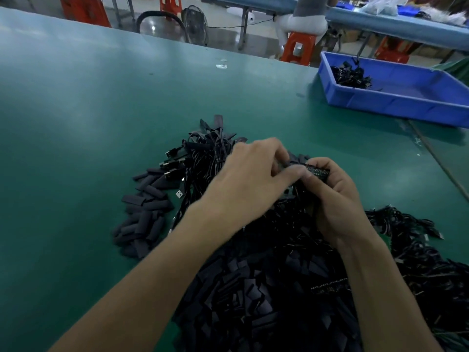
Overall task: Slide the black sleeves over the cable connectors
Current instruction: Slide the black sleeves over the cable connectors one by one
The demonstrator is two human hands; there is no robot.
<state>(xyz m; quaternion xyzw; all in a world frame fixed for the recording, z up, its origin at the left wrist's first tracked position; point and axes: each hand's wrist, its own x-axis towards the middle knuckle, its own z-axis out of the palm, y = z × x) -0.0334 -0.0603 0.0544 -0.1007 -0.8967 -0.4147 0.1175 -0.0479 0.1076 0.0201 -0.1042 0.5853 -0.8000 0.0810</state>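
Observation:
A big tangle of black cables (pixel 203 158) with USB plugs lies on the green table (pixel 88 110). Loose black sleeves (pixel 144 214) are heaped at its left, and more sleeves (pixel 253 295) lie in front of me. My right hand (pixel 337 199) grips a small connector board (pixel 318 171) with a row of pins. My left hand (pixel 253 174) pinches a black sleeve (pixel 294 162) at the board's left end. The two hands meet above the cable pile.
A blue plastic tray (pixel 396 97) with a few black cables stands at the back right. Another mass of cables (pixel 416 250) spreads at the right. A thin cord (pixel 441 168) runs along the table's right side. Orange stools and other benches stand beyond the far edge.

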